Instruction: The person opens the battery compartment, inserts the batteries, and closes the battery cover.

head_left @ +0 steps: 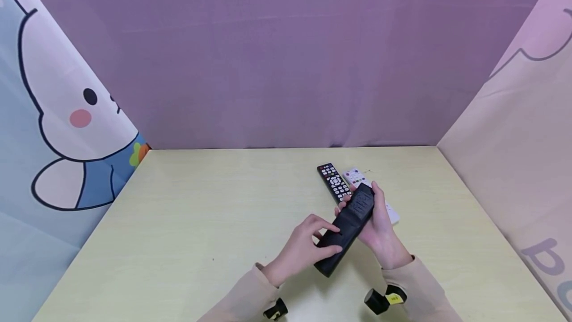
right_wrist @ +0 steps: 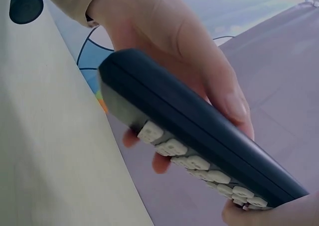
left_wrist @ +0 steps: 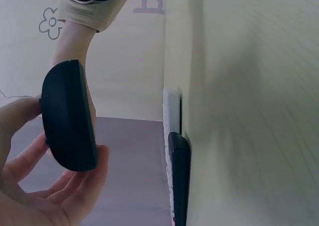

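Observation:
Above the table, a black remote control (head_left: 350, 222) is held at a slant by both hands, its back facing up in the head view. Its pale buttons (right_wrist: 197, 163) face downward in the right wrist view. My right hand (head_left: 380, 235) grips the far part of it, the thumb along one side and fingertips on the other. Around the near end, my left hand (head_left: 300, 246) has its thumb and index finger on the back, other fingers reaching beneath. The left wrist view shows this remote's rounded end (left_wrist: 67, 116) between the left thumb and fingers.
On the pale wooden table (head_left: 214, 202) lie a second black remote (head_left: 332, 179) and a white remote (head_left: 354, 176), side by side behind the hands; the white one is partly covered. A purple cloth wall (head_left: 286, 63) closes the back, with printed cloths at both sides.

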{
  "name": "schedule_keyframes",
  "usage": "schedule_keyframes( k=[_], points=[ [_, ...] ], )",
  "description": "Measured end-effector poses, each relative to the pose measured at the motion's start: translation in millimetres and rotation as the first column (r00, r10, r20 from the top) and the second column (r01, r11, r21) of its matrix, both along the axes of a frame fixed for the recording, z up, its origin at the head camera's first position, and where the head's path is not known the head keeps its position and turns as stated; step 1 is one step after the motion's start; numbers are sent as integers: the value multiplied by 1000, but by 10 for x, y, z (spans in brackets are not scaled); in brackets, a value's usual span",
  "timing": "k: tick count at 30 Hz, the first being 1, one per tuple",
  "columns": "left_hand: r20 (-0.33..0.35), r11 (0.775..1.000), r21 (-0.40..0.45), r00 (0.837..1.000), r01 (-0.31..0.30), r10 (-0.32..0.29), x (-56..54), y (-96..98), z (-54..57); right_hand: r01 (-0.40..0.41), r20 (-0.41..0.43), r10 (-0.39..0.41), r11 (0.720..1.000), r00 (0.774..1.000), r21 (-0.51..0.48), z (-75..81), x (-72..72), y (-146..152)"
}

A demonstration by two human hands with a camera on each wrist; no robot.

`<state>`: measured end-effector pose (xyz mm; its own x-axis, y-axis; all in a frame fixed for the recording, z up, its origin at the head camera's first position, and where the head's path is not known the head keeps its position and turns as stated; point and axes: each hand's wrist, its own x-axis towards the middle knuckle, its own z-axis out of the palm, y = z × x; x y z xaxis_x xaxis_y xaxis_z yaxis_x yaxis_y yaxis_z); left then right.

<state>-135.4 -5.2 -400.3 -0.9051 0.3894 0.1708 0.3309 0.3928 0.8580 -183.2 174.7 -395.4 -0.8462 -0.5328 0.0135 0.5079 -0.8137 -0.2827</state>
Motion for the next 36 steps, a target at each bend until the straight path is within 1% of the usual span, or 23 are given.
schedule_keyframes(
  k=[3, 5, 6, 7, 10, 14, 17, 21, 24, 26, 28, 31, 34, 36],
  points=[
    [-20, 994, -107, 1000, 19, -21, 26, -17, 16, 16, 18, -17, 1000, 1000, 21, 3, 0, 18],
    [-41, 984, -175, 999, 28, -36, 47, -25, 24, 43, 40, -45, 997, 998, 62, 25, 4, 17],
    [-51, 979, -202, 998, 31, -42, 54, -27, 30, 58, 63, -64, 994, 996, 96, 74, 27, 7],
    [-56, 974, -225, 997, 31, -45, 63, -30, 33, 68, 70, -77, 991, 995, 116, 83, 29, 4],
    [-72, 967, -252, 996, 29, -48, 83, -31, 51, 84, 76, -97, 985, 992, 154, 98, 31, -3],
    [-107, 970, -243, 994, 4, -31, 104, -29, 67, 83, 51, -93, 982, 994, 168, 110, 39, -3],
    [-127, 979, -202, 992, -7, -19, 116, -34, 55, 89, 29, -96, 979, 995, 181, 125, 50, -9],
    [-107, 995, -101, 994, 0, -10, 121, -45, 22, 99, -16, -98, 972, 995, 212, 128, 66, -15],
    [-67, 1000, -21, 998, 14, -15, 121, -54, 7, 93, -105, -69, 964, 992, 247, 99, 77, -1],
    [-20, 999, 38, 1000, 24, -23, 122, -60, 5, 94, -187, -41, 954, 982, 286, 76, 84, 13],
    [35, 995, 96, 999, 32, -36, 124, -65, 10, 102, -268, -11, 938, 963, 331, 57, 93, 30],
    [121, 982, 184, 991, 36, -59, 130, -66, 39, 132, -362, 23, 908, 932, 398, 51, 118, 51],
    [189, 971, 237, 979, 30, -76, 138, -72, 69, 172, -414, 42, 868, 909, 466, 61, 152, 60],
    [230, 966, 260, 970, 18, -80, 140, -78, 79, 206, -434, 49, 828, 900, 521, 70, 173, 58]
  ],
)
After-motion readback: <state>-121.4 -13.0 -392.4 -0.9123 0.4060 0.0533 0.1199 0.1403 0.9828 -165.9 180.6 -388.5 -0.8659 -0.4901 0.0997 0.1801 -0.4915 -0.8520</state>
